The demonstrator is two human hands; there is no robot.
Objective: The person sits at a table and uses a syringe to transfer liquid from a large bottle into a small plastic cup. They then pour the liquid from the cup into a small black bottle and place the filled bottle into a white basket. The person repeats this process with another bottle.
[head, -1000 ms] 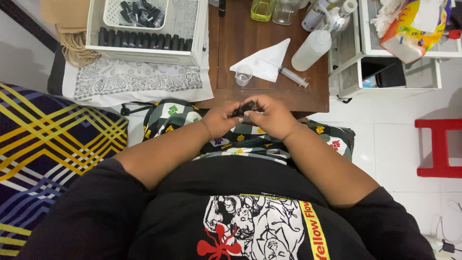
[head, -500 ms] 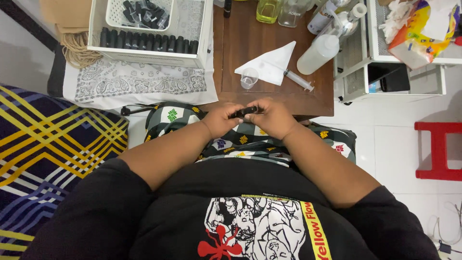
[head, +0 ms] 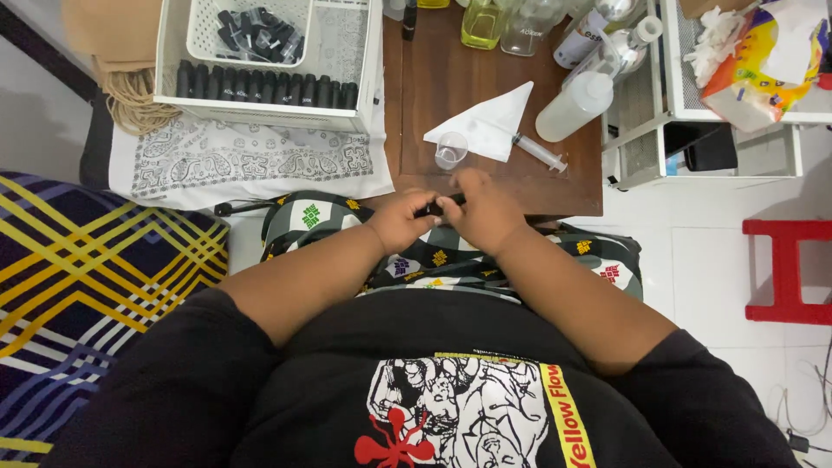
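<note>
Both my hands meet over my lap at the front edge of a small brown table (head: 433, 78). My left hand (head: 400, 221) and my right hand (head: 485, 212) together grip a small black bottle (head: 438, 206) lying sideways between them; only a short dark piece of it shows between the fingers. Just beyond my hands stand a small clear plastic cup (head: 451, 152), a folded white paper (head: 490, 130) and a clear syringe (head: 539, 152).
A white tray (head: 260, 111) at the left holds a row of black bottles (head: 264, 88) and a basket of black caps (head: 256, 30). A white squeeze bottle (head: 576, 106) and glass bottles stand at the table's back. A white shelf rack (head: 693, 113) and red stool (head: 789, 269) are right.
My hands, still together on the black bottle, have shifted slightly toward the table edge. The view has also shifted a little.
</note>
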